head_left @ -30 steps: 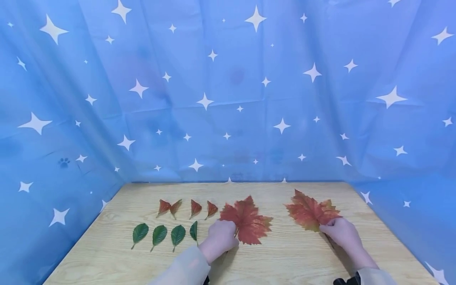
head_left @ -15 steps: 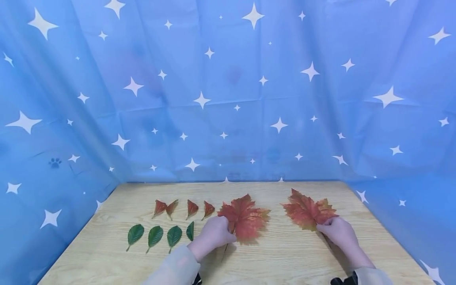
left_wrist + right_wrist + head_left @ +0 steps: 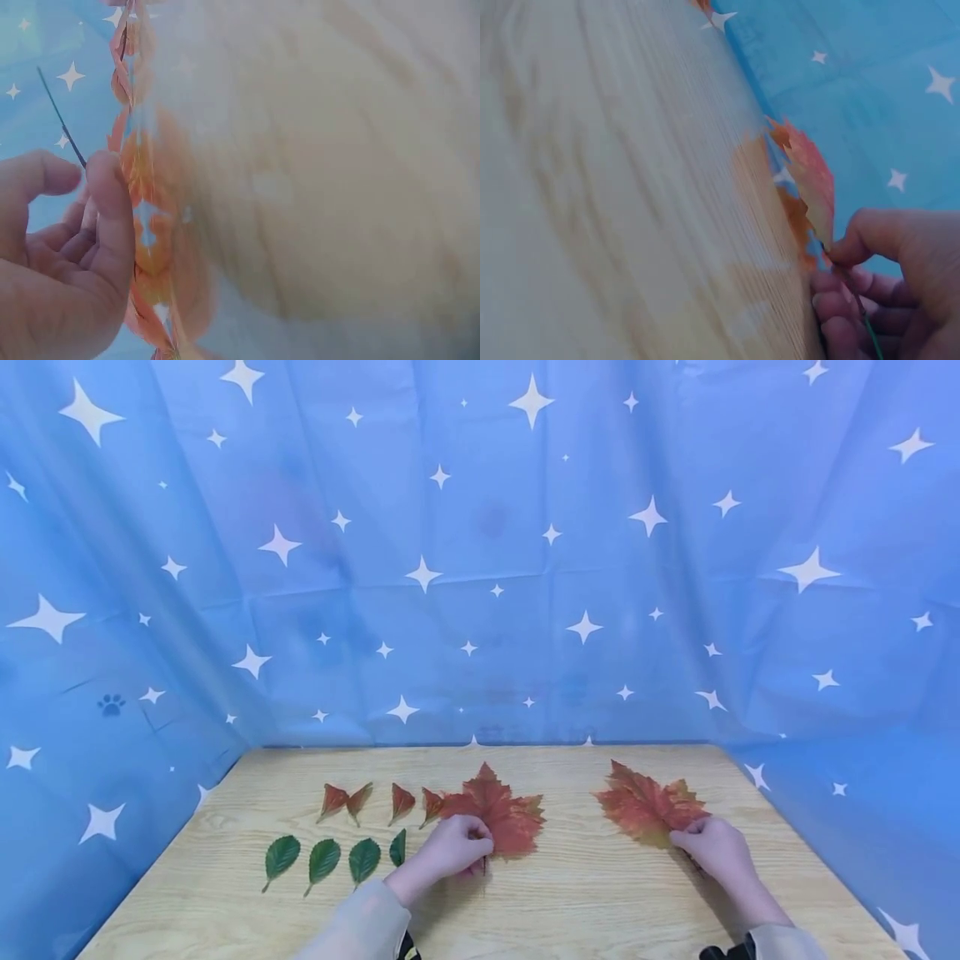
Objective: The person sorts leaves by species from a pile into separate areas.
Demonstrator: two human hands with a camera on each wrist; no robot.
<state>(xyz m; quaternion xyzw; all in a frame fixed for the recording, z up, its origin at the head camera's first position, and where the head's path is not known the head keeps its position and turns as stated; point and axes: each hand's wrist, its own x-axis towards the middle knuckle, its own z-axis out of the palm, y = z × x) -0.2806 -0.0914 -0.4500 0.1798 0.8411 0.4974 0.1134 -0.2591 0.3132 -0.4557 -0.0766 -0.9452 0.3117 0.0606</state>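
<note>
2 maple leaves [image 3: 491, 814] [image 3: 647, 810] on bench [image 3: 600, 893], stems pinched by left hand [image 3: 453, 850] and right hand [image 3: 712, 847]; stems mostly hidden.

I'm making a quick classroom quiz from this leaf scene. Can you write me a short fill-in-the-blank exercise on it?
1. The left hand pinches the stem of a big red ____ leaf.
2. The row of small green leaves numbers ____.
3. The right hand holds a second maple leaf by its ____.
4. All leaves lie on a ____ table.

Missing words: maple; four; stem; wooden
</note>
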